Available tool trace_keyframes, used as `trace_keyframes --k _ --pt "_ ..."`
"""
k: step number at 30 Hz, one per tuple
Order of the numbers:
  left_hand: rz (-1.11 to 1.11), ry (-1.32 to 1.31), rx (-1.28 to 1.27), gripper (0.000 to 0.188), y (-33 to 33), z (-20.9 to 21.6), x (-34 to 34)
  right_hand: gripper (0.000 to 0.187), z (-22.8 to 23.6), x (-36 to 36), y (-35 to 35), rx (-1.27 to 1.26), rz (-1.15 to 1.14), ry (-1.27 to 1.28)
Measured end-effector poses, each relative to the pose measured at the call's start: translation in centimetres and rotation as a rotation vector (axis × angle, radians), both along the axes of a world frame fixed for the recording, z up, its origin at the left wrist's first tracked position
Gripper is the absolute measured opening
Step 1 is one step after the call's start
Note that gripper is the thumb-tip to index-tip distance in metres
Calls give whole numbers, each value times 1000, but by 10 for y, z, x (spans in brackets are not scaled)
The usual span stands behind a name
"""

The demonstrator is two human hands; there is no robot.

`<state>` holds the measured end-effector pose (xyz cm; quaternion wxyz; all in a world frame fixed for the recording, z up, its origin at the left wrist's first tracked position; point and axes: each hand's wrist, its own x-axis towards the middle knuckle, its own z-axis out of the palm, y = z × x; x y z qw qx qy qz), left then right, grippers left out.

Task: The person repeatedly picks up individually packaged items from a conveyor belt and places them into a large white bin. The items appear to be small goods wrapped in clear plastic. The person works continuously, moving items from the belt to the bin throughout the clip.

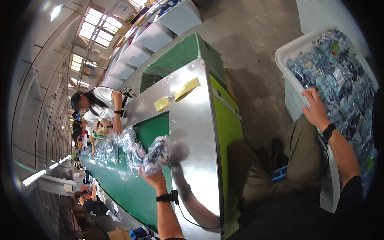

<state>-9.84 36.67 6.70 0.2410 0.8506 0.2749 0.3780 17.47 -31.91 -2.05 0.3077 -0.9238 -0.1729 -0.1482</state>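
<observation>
My left hand (155,181) is closed on a clear plastic-bagged item (157,155) at the end of the green conveyor belt (136,196). What the bag contains is hard to make out; it looks pale with dark parts. Touching or close beyond it, more clear-bagged items (131,146) lie in a row along the belt. On my right, my right hand (315,108) grips the rim of a large white bin (282,60). Many bluish plastic-wrapped pieces (340,80) fill that bin in a heap.
The belt ends at a shiny metal plate (192,116) with yellow tape (187,89) on it. Behind stands a green box (172,60). A person in a white shirt (105,96) reaches over the belt. Several white bins (180,18) line the far side.
</observation>
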Motion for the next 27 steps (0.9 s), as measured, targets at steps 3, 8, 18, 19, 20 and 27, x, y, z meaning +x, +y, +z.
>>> trace_keyframes --k 3,8,18,19,20,27 --pt "-27 -92 170 82 -49 -2 -29 50 0 -1 1 -9 -19 24" --pt "-78 255 -65 59 -78 8 -83 51 2 -1 3 -15 -27 64" --pt "-285 36 -827 81 -119 36 -34 52 5 -2 2 -31 -23 66" --pt "-270 31 -831 85 -128 38 -24 52 4 -3 2 -33 -27 70" --pt "-323 -3 -886 86 -138 39 -13 52 4 -4 1 -22 -22 63" --pt "-597 -40 -1269 72 -215 49 39 45 26 -14 16 1 -77 68"
